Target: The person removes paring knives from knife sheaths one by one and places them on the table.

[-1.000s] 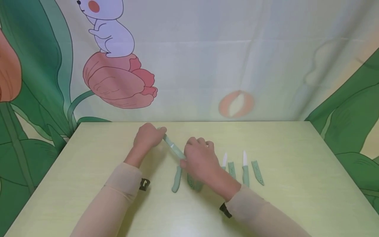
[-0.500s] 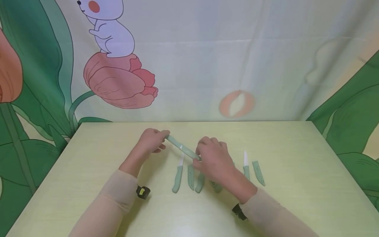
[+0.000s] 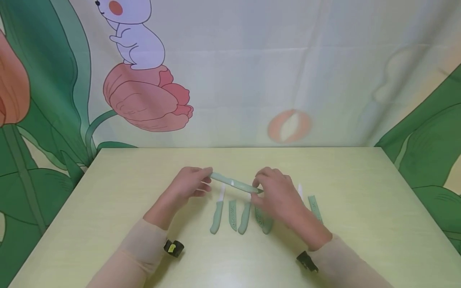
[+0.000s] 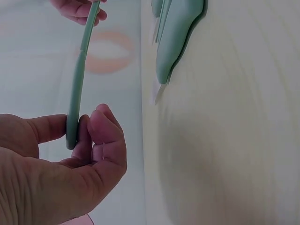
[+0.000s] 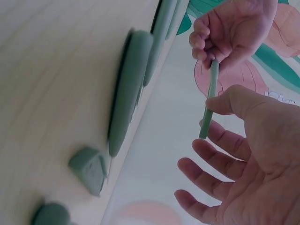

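Observation:
Both hands hold a pale green knife (image 3: 220,177) in the air over the table, its blade covered by a green sheath (image 3: 243,186). A sliver of white blade shows between handle and sheath. My left hand (image 3: 189,183) pinches the butt of the handle between thumb and fingers, as the left wrist view shows at the handle (image 4: 75,103). The sheath's tip is between the thumb and index finger of my right hand (image 3: 279,194); its other fingers are spread in the right wrist view. Below lie an unsheathed knife (image 3: 217,216), a loose sheath (image 3: 232,216) and another knife (image 3: 244,218).
Under my right hand lie a further sheath (image 3: 258,216) and a knife handle (image 3: 267,225), partly covered. Another white blade (image 3: 300,190) and sheath (image 3: 314,208) show beyond that forearm. A printed curtain (image 3: 230,80) hangs behind the table (image 3: 144,164).
Both hands have moved right with the sheathed knife, which now lies closer to level. The left hand has also come nearer, and the knives at the left of the row are uncovered.

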### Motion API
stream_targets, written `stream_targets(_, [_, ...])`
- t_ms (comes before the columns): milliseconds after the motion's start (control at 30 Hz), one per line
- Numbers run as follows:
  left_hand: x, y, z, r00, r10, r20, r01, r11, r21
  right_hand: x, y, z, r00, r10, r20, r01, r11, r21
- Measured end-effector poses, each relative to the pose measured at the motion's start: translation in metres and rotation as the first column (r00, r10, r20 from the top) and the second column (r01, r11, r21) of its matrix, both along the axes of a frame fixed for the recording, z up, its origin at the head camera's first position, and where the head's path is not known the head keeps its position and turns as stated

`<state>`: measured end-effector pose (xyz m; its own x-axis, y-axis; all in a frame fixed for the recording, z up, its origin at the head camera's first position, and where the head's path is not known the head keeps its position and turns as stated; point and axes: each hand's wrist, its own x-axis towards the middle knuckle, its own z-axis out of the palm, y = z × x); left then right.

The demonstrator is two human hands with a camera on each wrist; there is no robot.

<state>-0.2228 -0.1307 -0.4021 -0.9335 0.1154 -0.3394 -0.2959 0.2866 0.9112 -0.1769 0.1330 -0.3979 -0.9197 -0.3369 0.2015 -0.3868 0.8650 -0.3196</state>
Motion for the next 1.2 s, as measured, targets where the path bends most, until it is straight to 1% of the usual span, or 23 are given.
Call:
stream_targets(133, [0.006,0.003,-0.002,1.0,-0.014,0.011,0.014,1.0,0.024,0.001,0.009,-0.001,0.999,0.028,-0.025,-0.029,0.999,-0.042])
stream_targets(300, [0.014,0.006,-0.003,0.999,-0.035,0.01,0.034,0.998,0.052,0.002,0.019,-0.002,0.999,0.037,-0.021,-0.039,0.995,-0.097])
stream_targets(567, [0.023,0.012,-0.001,0.998,-0.06,0.026,0.057,0.993,0.101,0.001,0.03,-0.004,0.995,0.07,-0.067,-0.079,0.988,-0.132])
stream_targets(667, [0.026,0.014,-0.001,0.997,-0.076,0.031,0.072,0.99,0.12,0.001,0.035,-0.006,0.994,0.078,-0.072,-0.088,0.984,-0.153])
stream_targets(800, [0.028,0.019,-0.002,0.995,-0.087,0.042,0.08,0.987,0.143,0.0,0.041,-0.005,0.995,0.087,-0.051,-0.094,0.979,-0.18])
stream_targets(1000, [0.034,0.025,-0.004,0.993,-0.107,0.046,0.099,0.982,0.159,0.001,0.047,-0.005,0.997,0.079,0.017,-0.073,0.973,-0.217])
stream_targets(1067, [0.035,0.026,-0.005,0.992,-0.115,0.046,0.106,0.981,0.163,0.0,0.049,-0.006,0.996,0.082,0.022,-0.075,0.972,-0.221])
stream_targets(1200, [0.037,0.028,-0.006,0.991,-0.122,0.052,0.112,0.979,0.171,0.0,0.054,-0.009,0.994,0.107,-0.002,-0.105,0.967,-0.234])
